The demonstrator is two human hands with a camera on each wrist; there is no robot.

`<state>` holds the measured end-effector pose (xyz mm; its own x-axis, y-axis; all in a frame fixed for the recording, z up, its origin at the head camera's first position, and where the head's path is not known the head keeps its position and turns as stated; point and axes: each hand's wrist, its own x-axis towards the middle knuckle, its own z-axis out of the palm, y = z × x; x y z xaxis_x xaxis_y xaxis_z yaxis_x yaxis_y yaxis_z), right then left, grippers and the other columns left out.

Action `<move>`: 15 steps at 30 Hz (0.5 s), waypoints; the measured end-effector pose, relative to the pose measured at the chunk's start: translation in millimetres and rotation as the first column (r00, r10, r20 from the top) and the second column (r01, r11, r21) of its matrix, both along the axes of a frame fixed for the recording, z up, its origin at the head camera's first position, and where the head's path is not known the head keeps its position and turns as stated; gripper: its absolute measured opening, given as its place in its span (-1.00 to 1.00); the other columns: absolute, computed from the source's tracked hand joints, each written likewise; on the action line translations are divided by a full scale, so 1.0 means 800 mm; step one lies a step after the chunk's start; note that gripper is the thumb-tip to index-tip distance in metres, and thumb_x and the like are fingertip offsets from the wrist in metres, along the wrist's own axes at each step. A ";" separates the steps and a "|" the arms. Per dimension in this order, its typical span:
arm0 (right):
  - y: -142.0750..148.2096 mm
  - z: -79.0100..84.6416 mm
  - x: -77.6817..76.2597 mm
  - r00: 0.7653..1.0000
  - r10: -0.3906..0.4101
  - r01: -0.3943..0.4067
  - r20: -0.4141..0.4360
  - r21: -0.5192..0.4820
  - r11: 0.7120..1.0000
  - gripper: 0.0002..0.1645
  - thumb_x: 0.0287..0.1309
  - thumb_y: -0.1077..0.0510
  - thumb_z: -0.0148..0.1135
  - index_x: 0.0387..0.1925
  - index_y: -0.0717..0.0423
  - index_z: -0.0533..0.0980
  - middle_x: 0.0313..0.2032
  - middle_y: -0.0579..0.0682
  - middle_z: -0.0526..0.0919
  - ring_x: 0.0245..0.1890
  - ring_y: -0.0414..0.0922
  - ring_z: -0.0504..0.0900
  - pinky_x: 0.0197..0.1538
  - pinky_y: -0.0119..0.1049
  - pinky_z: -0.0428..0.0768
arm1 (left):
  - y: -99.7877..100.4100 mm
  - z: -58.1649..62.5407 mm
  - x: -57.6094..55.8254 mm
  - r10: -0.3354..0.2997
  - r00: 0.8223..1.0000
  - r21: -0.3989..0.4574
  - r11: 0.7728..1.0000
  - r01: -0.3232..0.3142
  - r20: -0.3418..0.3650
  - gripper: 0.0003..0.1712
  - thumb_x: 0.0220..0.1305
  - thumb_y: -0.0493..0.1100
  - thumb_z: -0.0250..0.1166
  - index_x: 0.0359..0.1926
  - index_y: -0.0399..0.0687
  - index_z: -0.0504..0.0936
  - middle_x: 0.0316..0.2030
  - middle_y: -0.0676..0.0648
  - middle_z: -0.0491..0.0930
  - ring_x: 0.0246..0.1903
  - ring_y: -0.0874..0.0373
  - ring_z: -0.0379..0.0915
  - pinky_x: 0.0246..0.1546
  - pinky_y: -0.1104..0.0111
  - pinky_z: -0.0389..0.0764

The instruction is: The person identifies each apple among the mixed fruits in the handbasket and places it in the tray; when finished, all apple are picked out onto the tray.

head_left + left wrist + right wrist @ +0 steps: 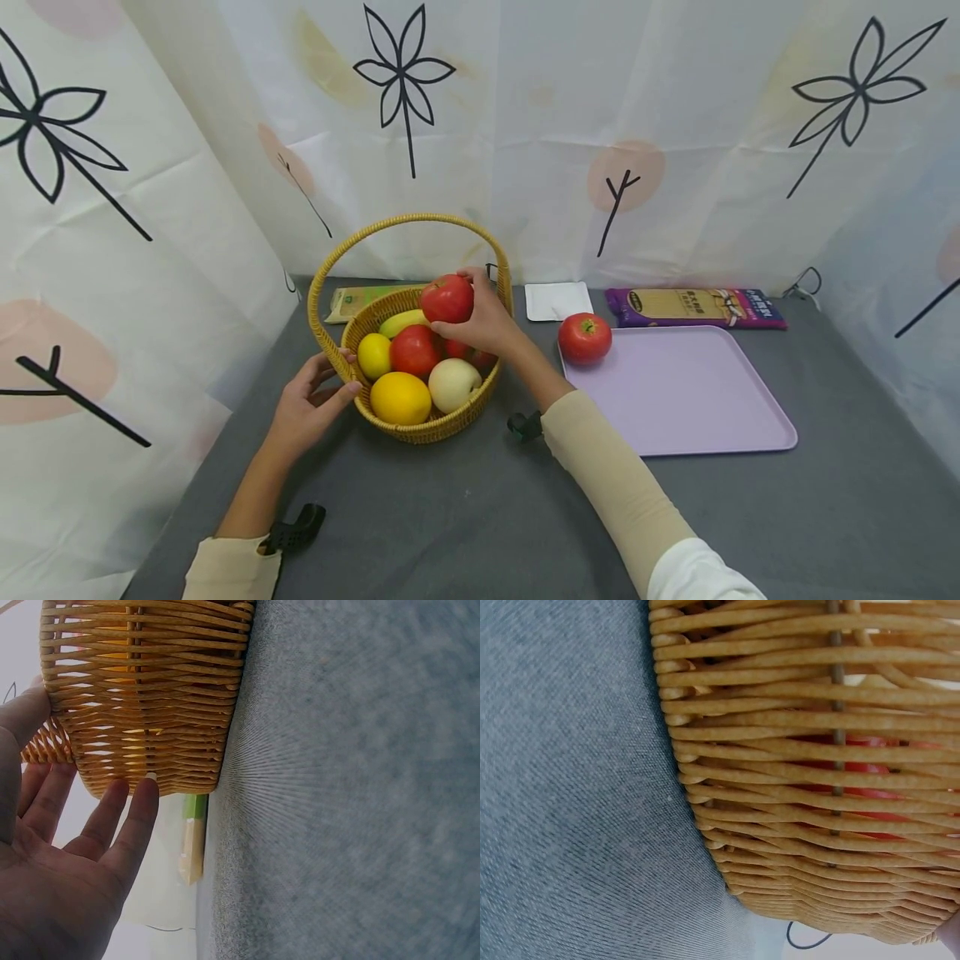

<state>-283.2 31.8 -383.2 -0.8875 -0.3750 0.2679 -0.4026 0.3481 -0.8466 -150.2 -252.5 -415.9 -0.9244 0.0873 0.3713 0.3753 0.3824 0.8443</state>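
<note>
A yellow wicker basket [427, 432] with a tall arched handle stands on the grey table. My right hand [491, 321] grips a red tomato [447, 298] at the basket's far right, above the other fruit. At the left rim, my left hand [309, 408] holds the basket by the foot of its handle, with thumb and fingers on either side. In the left wrist view, its lower fingertips [146, 795] touch the woven side. Inside lie another red fruit [416, 351], an orange [401, 398], a lemon [374, 356], a pale pear [454, 385] and a banana [402, 322].
To the right lies a lilac tray [697, 400], with a red tomato [585, 337] at its far left corner. Behind it is a purple and gold packet [693, 307], beside a white square [558, 300]. A green and yellow packet [360, 302] lies behind the basket.
</note>
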 end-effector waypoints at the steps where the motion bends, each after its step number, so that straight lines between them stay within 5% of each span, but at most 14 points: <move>1: 0.000 0.000 0.000 1.000 -0.003 0.003 0.002 -0.004 1.000 0.03 -0.01 0.02 0.55 0.35 -0.01 0.08 0.22 0.05 0.35 0.11 -0.01 0.48 0.15 -0.09 0.57 | 0.001 0.001 0.001 -0.002 1.000 0.003 1.000 0.002 -0.002 -0.43 0.29 -0.47 0.30 0.30 -0.39 0.37 0.18 -0.31 0.49 0.16 0.35 0.39 0.05 0.51 0.55; 9: 0.003 0.001 -0.002 1.000 -0.010 0.010 0.001 0.014 1.000 0.10 -0.01 -0.02 0.57 0.45 -0.11 0.11 0.35 0.03 0.18 0.17 0.00 0.42 0.17 -0.03 0.56 | -0.007 -0.011 -0.006 -0.002 1.000 -0.013 1.000 0.001 -0.006 -0.41 0.32 -0.41 0.32 0.34 -0.22 0.40 0.19 -0.16 0.51 0.18 0.36 0.39 0.09 0.37 0.58; 15: 0.006 0.004 0.001 0.998 0.019 -0.020 0.053 0.022 1.000 0.02 0.15 -0.13 0.44 0.46 -0.04 0.07 0.30 0.04 0.23 0.14 0.02 0.44 0.15 -0.01 0.57 | -0.009 -0.015 -0.007 -0.015 0.999 -0.004 1.000 0.015 -0.030 -0.43 0.31 -0.43 0.31 0.31 -0.24 0.40 0.18 -0.18 0.51 0.19 0.33 0.40 0.07 0.43 0.57</move>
